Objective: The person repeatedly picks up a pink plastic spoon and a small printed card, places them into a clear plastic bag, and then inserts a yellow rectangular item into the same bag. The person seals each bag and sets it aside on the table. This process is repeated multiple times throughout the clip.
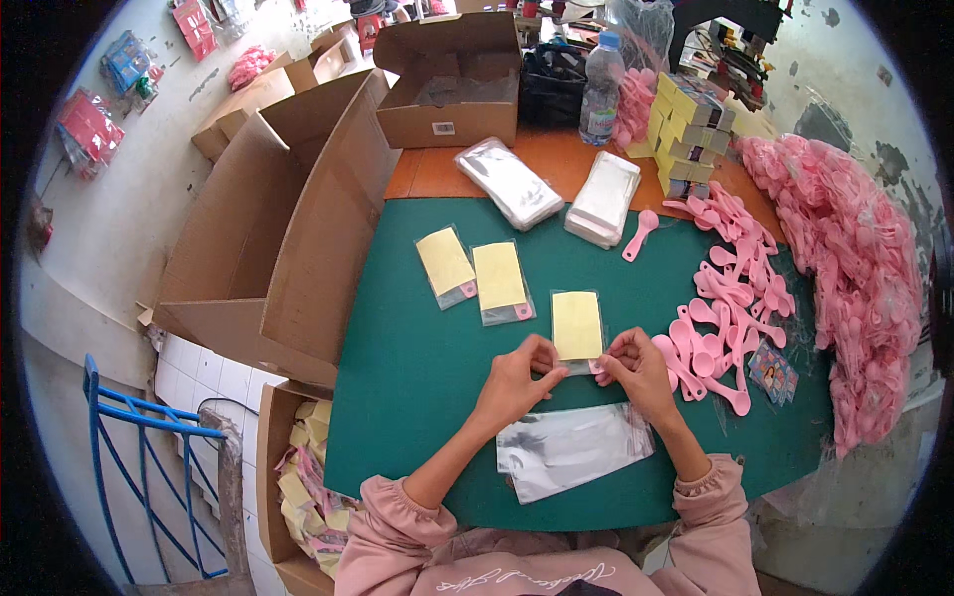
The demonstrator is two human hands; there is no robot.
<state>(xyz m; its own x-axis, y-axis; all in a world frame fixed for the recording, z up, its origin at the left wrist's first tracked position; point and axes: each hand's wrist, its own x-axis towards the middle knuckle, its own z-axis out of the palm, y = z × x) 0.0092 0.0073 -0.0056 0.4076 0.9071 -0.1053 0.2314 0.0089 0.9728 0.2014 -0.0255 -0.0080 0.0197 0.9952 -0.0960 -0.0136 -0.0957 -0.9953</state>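
Both hands pinch the lower end of a clear plastic bag with a yellow card (576,325) inside. My left hand (524,377) grips its lower left corner, thumb and fingers together. At the lower right corner, my right hand (639,370) pinches the bag beside a small pink end that shows in it. Just below the hands lie flat, clear empty bags (571,452). Two similar filled bags, one with a tilted yellow card (444,261) and another with an upright card (500,278), rest to the upper left. A heap of pink spoons (730,308) spreads close to my right hand.
Stacks of clear bags (510,184) and of cards (686,134) stand at the back, near a water bottle (600,94). Bagged pink spoons (845,268) pile along the right edge. A big open carton (318,238) and a box of filled packets (268,477) stand left.
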